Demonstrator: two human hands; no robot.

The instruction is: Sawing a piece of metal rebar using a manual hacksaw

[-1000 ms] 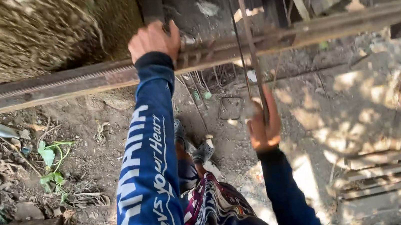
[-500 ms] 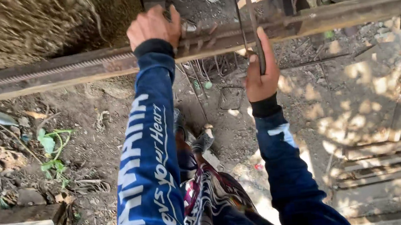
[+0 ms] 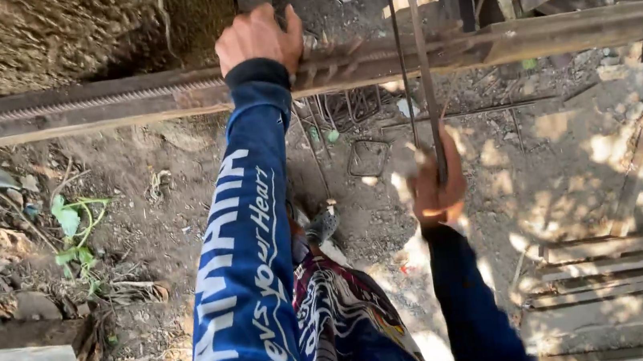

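Dirt ground (image 3: 181, 221), bent wire stirrup (image 3: 368, 157), weeds (image 3: 68, 225), debris

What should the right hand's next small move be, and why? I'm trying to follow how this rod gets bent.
Probably keep drawing the thin steel rod toward the body. The right hand grips its near end, the rod crosses the rusty bench rail, and the left hand presses down on that rail near the crossing, bracing it. The rod looks straight, so no bend shows yet.

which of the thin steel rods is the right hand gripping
The upright rod crossing the rusty horizontal beam; the right hand closes round its lower end, unlike the bent rods on the ground.
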